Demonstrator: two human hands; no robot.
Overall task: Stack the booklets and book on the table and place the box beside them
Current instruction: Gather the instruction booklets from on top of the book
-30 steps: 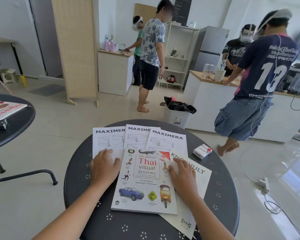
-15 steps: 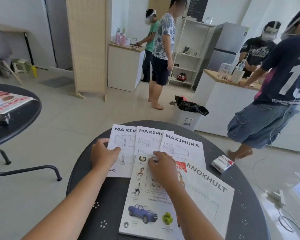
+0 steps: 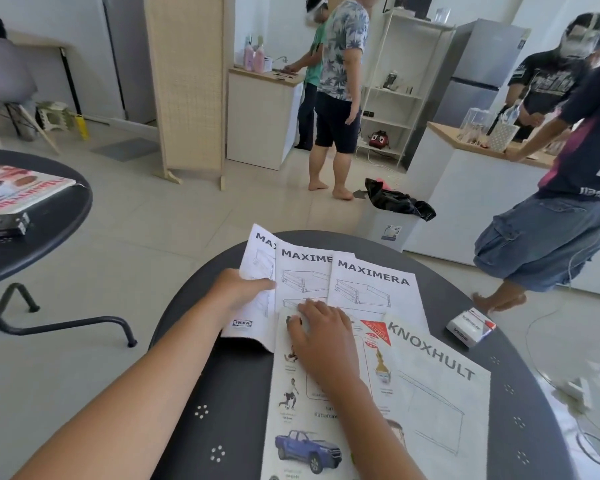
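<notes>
On the round black table (image 3: 229,403) lie three white MAXIMERA booklets fanned side by side. My left hand (image 3: 238,289) grips the left edge of the leftmost booklet (image 3: 257,268), which bends upward. The middle booklet (image 3: 303,278) and the right booklet (image 3: 374,289) lie flat. My right hand (image 3: 321,336) rests palm down on the top of the Thai visual dictionary book (image 3: 312,427), fingers near the middle booklet's lower edge. A KNOXHULT booklet (image 3: 440,403) lies under the book's right side. A small white and red box (image 3: 470,326) sits at the table's right.
A second black table (image 3: 49,223) at the left carries a magazine (image 3: 18,188) and a dark device. A bin with a black bag (image 3: 392,216) stands behind my table. A person in denim shorts (image 3: 555,216) stands close at the right; others stand farther back.
My left hand has closed on the leftmost booklet's edge and lifted it. My right hand slid up from the book's lower right to its top. The camera tilted closer.
</notes>
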